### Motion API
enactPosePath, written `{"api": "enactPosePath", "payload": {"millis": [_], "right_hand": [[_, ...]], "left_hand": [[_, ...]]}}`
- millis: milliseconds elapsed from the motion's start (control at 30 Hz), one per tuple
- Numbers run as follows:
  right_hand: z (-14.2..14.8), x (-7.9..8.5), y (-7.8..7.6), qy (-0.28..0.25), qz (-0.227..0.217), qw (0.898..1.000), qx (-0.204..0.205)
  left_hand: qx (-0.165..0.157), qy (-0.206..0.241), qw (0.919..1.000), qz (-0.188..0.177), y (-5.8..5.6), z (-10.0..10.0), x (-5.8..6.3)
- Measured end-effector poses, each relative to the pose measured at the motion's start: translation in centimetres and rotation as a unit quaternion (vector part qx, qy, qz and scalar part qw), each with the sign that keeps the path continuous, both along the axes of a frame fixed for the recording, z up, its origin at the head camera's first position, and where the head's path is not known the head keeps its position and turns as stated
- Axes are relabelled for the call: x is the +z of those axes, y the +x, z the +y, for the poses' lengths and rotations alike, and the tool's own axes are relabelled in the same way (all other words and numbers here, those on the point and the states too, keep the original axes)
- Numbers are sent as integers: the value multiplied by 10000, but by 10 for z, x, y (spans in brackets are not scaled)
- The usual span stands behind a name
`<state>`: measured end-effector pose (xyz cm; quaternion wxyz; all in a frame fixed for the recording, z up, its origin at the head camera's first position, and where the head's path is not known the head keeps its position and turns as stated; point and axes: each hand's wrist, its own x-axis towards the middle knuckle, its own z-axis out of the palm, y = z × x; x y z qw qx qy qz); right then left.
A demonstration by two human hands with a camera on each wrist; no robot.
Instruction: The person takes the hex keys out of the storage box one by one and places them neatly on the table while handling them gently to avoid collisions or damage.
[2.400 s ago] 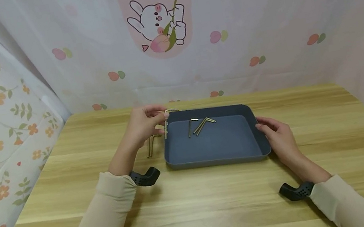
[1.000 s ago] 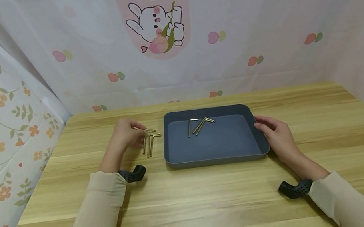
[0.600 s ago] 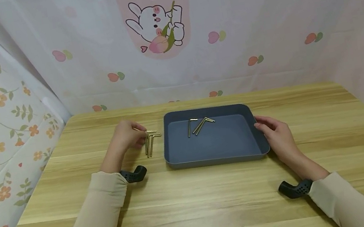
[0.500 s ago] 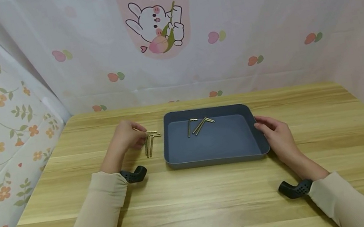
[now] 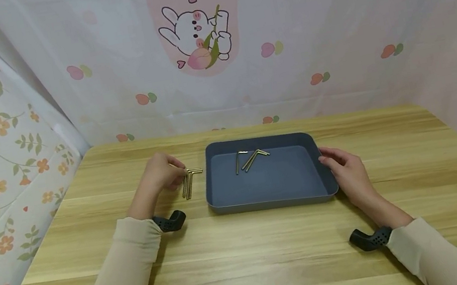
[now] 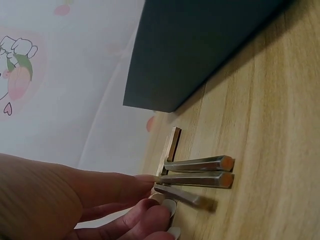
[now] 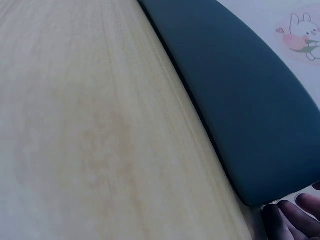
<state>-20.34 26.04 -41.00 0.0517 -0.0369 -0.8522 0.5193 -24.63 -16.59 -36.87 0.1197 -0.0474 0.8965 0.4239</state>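
My left hand point(image 5: 162, 171), at the left of the tray, pinches the bend end of a brass-coloured hex key point(image 6: 181, 195) between thumb and fingers. That key lies close beside two more L-shaped hex keys point(image 6: 202, 164) on the table, long arms side by side. At the right, my right hand point(image 5: 347, 170) grips the side of a blue-grey rectangular tray point(image 5: 273, 203), thumb over the rim and fingers outside. Several hex keys point(image 5: 254, 159) lie inside the tray, toward its back left. The right wrist view catches only some fingers point(image 7: 295, 220) at the tray's corner.
Everything stands on a wood-grain table point(image 5: 249, 261). A printed cloth point(image 5: 103, 57) hangs right behind its back edge, and a floral cloth point(image 5: 0, 203) hangs at the left. Each wrist bears a black curved device, the left one point(image 5: 171, 222) low over the tabletop.
My left hand has brought a hex key from the tray's back-left corner left to the other keys. Its short arm, apart from theirs half a second ago, now lines up with them. The right hand stays put.
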Motion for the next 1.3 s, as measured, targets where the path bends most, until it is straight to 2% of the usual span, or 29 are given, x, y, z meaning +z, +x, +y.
{"api": "enactPosePath", "payload": {"millis": [733,967,1133,1300], "right_hand": [[0,1,0,3,60,10000,35],[1,0,0,99,32,9999,74],[0,1,2,186,73,9998,83],[-2,0,2,234,101,9997,22]], "left_hand": [[35,-199,9998,-19,4,6,6],[20,-294,9996,55,10,9,15],[-128,-444,9985,300,13,14,23],[-351,-602,9942,816,12,26,29]]}}
